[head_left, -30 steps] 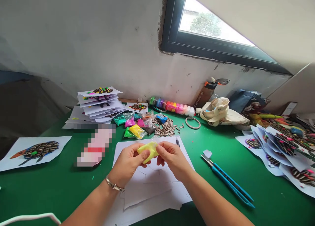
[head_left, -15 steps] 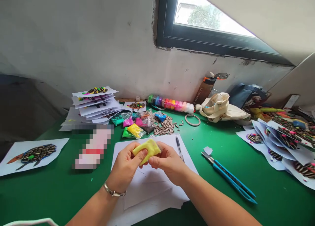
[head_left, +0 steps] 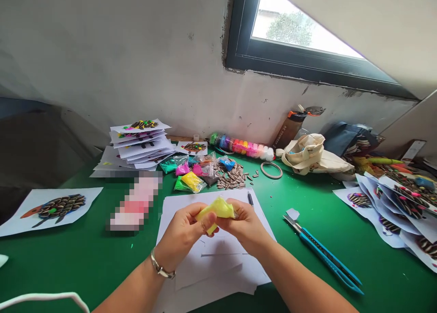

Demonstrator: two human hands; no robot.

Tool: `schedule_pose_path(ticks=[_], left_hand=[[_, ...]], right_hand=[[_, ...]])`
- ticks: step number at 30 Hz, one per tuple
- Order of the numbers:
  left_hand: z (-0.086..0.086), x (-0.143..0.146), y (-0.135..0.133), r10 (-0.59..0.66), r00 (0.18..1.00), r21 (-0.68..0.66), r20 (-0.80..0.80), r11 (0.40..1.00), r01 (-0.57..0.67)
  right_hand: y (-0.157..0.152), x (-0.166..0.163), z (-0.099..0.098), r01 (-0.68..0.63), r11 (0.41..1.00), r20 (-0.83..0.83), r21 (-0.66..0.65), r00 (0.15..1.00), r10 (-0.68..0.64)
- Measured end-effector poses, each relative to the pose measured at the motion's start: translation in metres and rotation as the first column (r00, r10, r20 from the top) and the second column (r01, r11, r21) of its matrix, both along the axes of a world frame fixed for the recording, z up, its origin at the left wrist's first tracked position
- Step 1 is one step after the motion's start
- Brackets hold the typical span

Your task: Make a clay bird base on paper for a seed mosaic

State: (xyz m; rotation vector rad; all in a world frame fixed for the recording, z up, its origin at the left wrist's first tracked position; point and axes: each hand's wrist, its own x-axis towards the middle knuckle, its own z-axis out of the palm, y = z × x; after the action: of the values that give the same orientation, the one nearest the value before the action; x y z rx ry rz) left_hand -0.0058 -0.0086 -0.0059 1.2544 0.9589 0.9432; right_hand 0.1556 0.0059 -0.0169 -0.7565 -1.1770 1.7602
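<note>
Both hands meet over a stack of white paper sheets [head_left: 218, 258] on the green table [head_left: 85, 258]. My left hand [head_left: 182, 233], with a bracelet on its wrist, and my right hand [head_left: 246, 226] pinch a small bag of yellow clay [head_left: 218, 209] between their fingertips. The bag sits raised a little above the paper. A black pen [head_left: 250, 198] lies on the paper just behind my right hand.
Small bags of coloured clay [head_left: 191, 172] and a heap of sunflower seeds [head_left: 234, 176] lie behind the paper. Blue scissors [head_left: 324, 254] lie to the right. Stacks of seed pictures [head_left: 139, 142] stand at back left, more pictures [head_left: 396, 199] at right, one picture [head_left: 51, 208] at left.
The hands have kept working the yellow clay bag, turning it between the fingers. The view shifted slightly; the hands stay over the paper.
</note>
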Motion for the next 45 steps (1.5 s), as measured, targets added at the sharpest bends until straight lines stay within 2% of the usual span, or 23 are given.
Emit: schedule_pose_path(ticks=[3,7,12,15,19,26,29,34,41,45], left_hand=[[0.001,-0.003,0.002,0.012,0.998,0.01,-0.069,1.0,-0.011],[0.001,-0.004,0.002,0.094,0.984,0.028,-0.148,0.996,-0.09],[0.001,0.001,-0.007,0.105,0.972,0.104,-0.208,0.991,-0.085],[0.001,0.004,-0.01,0.108,0.977,0.095,-0.184,0.991,-0.092],[0.005,0.003,-0.008,0.047,0.998,0.012,-0.045,0.999,-0.047],[0.001,0.001,-0.006,0.161,0.978,0.045,-0.13,0.987,-0.156],[-0.002,0.003,-0.008,0.153,0.977,0.105,-0.148,0.985,-0.138],[-0.003,0.005,-0.013,0.12,0.976,0.214,-0.179,0.973,-0.081],[-0.001,0.0,-0.007,0.066,0.993,0.126,-0.095,0.991,-0.053],[0.0,-0.003,-0.007,0.062,0.987,0.166,-0.15,0.985,-0.036]], right_hand=[[0.003,0.008,0.001,0.012,1.0,0.107,-0.002,0.994,-0.011],[0.004,0.009,0.001,0.038,0.999,0.113,0.009,0.993,-0.038],[0.001,0.008,0.001,0.077,0.994,0.193,0.081,0.977,-0.091],[0.001,0.012,0.003,0.053,0.994,0.21,0.093,0.975,-0.071],[0.004,0.015,0.004,0.008,0.995,0.227,0.104,0.973,-0.032],[0.004,0.015,0.002,0.018,0.997,0.243,0.07,0.969,-0.035],[0.002,0.014,0.0,0.013,0.997,0.259,0.08,0.965,-0.033],[-0.001,0.013,0.0,-0.034,0.991,0.19,0.13,0.982,0.009],[0.002,0.023,0.011,-0.096,0.988,0.232,0.12,0.971,0.066],[0.002,0.027,0.008,-0.125,0.981,0.287,0.151,0.955,0.078]])
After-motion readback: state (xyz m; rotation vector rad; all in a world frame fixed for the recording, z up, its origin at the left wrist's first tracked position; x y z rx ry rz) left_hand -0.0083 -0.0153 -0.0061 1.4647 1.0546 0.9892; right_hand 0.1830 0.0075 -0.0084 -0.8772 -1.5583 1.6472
